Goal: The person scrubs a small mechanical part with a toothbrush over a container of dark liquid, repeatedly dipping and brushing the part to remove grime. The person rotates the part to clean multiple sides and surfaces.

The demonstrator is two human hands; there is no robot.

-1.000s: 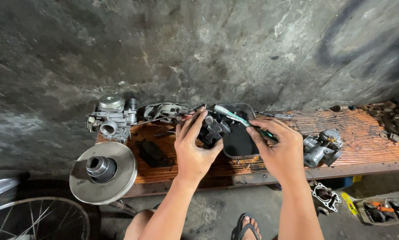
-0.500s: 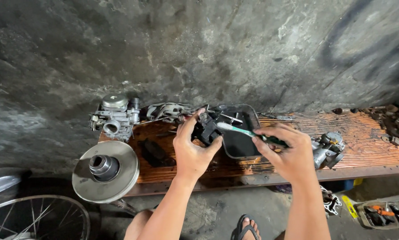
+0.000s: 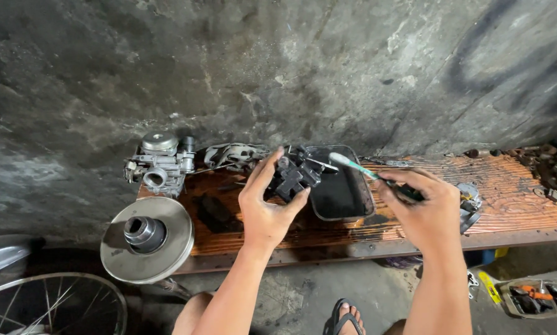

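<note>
Plainly, we set the scene down line by line.

Left hand: our left hand (image 3: pixel 267 211) was closed around a small black greasy engine part (image 3: pixel 294 175), fingers curled over its far side and thumb on its near side.

Right hand: our right hand (image 3: pixel 422 211) was closed on the handle of a green toothbrush (image 3: pixel 353 166).

Key relation: the toothbrush's long axis ran from the right hand toward ten o'clock, its head just beside the engine part's right edge; we could not tell whether the bristles touched it.

Where the part was: held over the wooden bench (image 3: pixel 514 198), at the left rim of the black tray (image 3: pixel 340 186), which lay between the two hands.

Nearer hand: the left, already holding the part; the right met it only through the brush.

To nine o'clock: a carburetor (image 3: pixel 160 164) stood at the bench's left end, with a round metal pulley disc (image 3: pixel 147 239) at eight o'clock, overhanging the bench's corner.

Behind: a dark concrete wall (image 3: pixel 278 68) at twelve o'clock.

In the way: nothing lay between brush head and part.
</note>
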